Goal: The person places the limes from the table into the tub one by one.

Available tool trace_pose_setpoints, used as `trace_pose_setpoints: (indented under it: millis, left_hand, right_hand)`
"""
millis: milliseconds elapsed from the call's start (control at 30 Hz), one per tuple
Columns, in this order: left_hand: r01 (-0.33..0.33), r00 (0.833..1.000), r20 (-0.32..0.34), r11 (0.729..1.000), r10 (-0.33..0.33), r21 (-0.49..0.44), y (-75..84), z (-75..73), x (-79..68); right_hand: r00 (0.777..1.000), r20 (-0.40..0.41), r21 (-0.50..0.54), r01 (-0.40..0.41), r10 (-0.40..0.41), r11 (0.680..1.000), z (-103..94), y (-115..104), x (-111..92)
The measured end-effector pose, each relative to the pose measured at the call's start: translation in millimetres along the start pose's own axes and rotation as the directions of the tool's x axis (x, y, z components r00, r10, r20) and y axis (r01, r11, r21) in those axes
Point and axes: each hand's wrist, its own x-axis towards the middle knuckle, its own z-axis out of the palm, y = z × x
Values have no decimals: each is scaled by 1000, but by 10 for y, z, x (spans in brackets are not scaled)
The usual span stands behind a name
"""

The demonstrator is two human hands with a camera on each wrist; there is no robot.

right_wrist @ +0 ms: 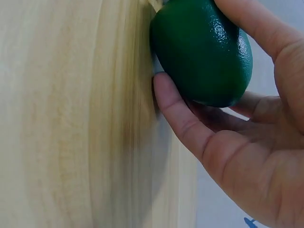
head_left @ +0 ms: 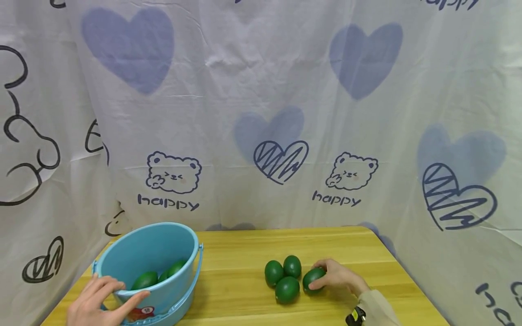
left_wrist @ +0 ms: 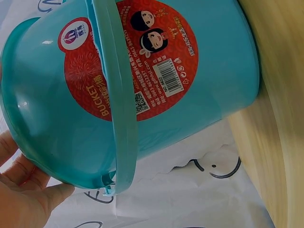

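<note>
Near the table's left edge stands a light blue bucket (head_left: 179,290), tilted towards me, with several dark green avocados (head_left: 145,280) inside. My left hand (head_left: 98,302) grips the bucket's near rim, fingers over the edge and thumb along the outer wall. The left wrist view shows a red label (left_wrist: 161,61) on the bucket's side and its handle (left_wrist: 121,95) hanging across. On the right, my right hand (head_left: 336,277) holds a glossy dark green avocado (right_wrist: 202,52) between thumb and fingers, close over the wooden surface. Just left of it, three more avocados (head_left: 287,290) lie clustered together.
The wooden table (head_left: 236,253) has light yellow grain. A white cloth (head_left: 253,203) printed with hearts and bears hangs behind it and along both sides. A dark watch-like band (head_left: 356,316) sits at my right wrist by the beige sleeve (head_left: 377,308).
</note>
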Motion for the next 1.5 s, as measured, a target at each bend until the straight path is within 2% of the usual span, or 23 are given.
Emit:
trace_pose_setpoints:
  millis: [233, 600, 733, 933, 1500]
  left_hand:
    - [-47, 999, -17, 999, 47, 7, -16, 4, 22]
    - [-47, 999, 0, 998, 47, 31, 2, -14, 41]
    - [-59, 998, -1, 997, 59, 48, -11, -11, 39]
    - [-58, 998, -1, 997, 59, 47, -16, -18, 36]
    - [-30, 999, -11, 1000, 30, -2, -1, -4, 35]
  right_hand:
    - [997, -78, 35, -4, 6, 999, -2, 44, 23]
    - [976, -206, 70, -63, 76, 996, 46, -45, 56]
    - [957, -282, 96, -39, 65, 995, 72, -82, 92]
    - [927, -374, 158, 45, 17, 986, 76, -150, 138]
    - [897, -441, 234, 87, 26, 968, 208, -457, 254]
